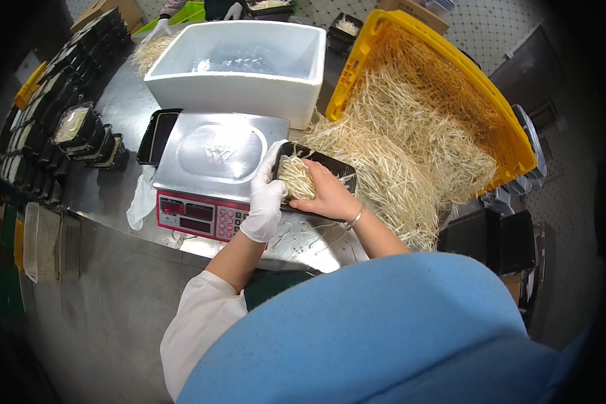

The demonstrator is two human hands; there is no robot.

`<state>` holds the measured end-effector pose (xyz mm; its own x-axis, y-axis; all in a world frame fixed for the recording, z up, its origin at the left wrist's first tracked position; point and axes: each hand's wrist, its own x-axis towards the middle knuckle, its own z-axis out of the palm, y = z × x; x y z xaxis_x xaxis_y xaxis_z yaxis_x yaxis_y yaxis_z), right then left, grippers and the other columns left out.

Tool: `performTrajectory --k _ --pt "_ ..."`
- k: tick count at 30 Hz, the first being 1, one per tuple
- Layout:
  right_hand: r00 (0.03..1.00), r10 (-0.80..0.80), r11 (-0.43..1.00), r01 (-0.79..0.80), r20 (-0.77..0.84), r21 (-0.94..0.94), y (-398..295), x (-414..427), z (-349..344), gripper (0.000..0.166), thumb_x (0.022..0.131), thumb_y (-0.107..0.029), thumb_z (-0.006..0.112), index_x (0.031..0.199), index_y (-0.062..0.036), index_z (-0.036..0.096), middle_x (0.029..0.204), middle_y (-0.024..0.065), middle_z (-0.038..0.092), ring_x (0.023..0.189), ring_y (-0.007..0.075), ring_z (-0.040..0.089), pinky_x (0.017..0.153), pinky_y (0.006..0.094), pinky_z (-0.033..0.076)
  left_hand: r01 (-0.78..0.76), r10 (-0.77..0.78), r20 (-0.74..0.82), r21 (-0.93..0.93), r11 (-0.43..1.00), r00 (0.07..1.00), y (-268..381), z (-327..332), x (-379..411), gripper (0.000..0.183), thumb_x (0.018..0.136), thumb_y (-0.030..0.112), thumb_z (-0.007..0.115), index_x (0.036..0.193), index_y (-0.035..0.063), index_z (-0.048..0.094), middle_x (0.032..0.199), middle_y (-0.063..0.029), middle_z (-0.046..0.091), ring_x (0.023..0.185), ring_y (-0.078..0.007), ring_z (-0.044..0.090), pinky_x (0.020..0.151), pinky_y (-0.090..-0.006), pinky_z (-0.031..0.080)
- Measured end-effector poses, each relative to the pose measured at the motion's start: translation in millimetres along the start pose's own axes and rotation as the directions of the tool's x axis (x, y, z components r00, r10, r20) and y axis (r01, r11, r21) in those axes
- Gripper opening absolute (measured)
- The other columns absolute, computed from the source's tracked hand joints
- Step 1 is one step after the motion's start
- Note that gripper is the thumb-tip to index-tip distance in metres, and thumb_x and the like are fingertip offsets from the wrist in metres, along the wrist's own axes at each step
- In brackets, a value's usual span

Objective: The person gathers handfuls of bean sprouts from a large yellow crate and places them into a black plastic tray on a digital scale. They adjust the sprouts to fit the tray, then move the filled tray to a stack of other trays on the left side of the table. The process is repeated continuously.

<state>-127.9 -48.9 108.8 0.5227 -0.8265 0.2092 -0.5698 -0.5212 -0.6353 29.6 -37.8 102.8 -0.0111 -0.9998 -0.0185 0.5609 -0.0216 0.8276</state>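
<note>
A black plastic tray [344,177] lies just right of the weighing scale [222,151], partly hidden by my hands. My gloved left hand [266,199] grips its left side, the thumb against a bunch of bean sprouts [296,178]. Around the right side of that bunch curl the fingers of my bare right hand [331,192], with a bangle at the wrist. Loose sprouts [384,156] are heaped beside the tray, spilling from a tipped yellow plastic crate [517,136]. The scale's steel pan is bare, and its red display is lit.
Behind the scale stands a white foam box [232,91]. Another black tray [156,136] sits partly under the pan's left edge, with a white glove [141,199] nearby. Filled trays [73,126] are stacked at left. Across the table, a co-worker's gloved hand [157,31] touches sprouts.
</note>
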Motion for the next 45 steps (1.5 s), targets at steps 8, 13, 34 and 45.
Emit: performTrajectory --k 8,13,34,45 --pt "0.978 0.056 0.942 0.016 0.202 -0.335 -33 83 44 0.070 0.078 -0.054 0.056 0.119 0.0021 0.049 0.106 0.0173 0.055 0.100 0.0317 0.049 0.090 0.0395 0.036 -0.237 0.347 -0.072 0.600 0.764 0.935 47 -73 39 0.057 0.077 0.002 0.040 0.133 -0.0074 0.031 0.116 -0.0204 0.053 0.100 -0.0294 0.055 0.087 -0.0339 0.043" --pt "0.963 -0.122 0.851 0.227 0.241 -0.474 -43 86 11 0.084 0.065 -0.062 0.063 0.125 -0.0053 0.048 0.121 0.0152 0.050 0.119 0.0326 0.040 0.100 0.0414 0.025 -0.515 0.188 0.498 0.856 0.049 0.847 71 -52 37 0.054 0.085 0.031 0.053 0.127 -0.0026 0.041 0.111 -0.0207 0.054 0.102 -0.0376 0.049 0.091 -0.0439 0.038" --pt "0.961 0.071 0.995 -0.089 -0.268 -0.055 5 -36 -31 0.074 0.072 -0.032 0.071 0.131 -0.0017 0.037 0.131 0.0171 0.043 0.121 0.0311 0.040 0.099 0.0411 0.032 -0.066 0.436 -0.092 0.941 0.332 0.895 113 -215 -65 0.026 0.079 0.005 0.062 0.106 0.0042 0.060 0.098 -0.0134 0.061 0.085 -0.0253 0.060 0.075 -0.0360 0.047" --pt "0.908 0.267 0.963 -0.267 -0.323 0.045 42 -98 -21 0.065 0.078 -0.020 0.066 0.133 -0.0036 0.036 0.131 0.0137 0.044 0.118 0.0254 0.044 0.091 0.0345 0.036 -0.109 0.198 0.206 0.904 -0.413 0.958 46 -265 -101 0.010 0.066 0.019 0.065 0.072 0.0107 0.064 0.077 -0.0061 0.059 0.078 -0.0251 0.056 0.071 -0.0395 0.044"
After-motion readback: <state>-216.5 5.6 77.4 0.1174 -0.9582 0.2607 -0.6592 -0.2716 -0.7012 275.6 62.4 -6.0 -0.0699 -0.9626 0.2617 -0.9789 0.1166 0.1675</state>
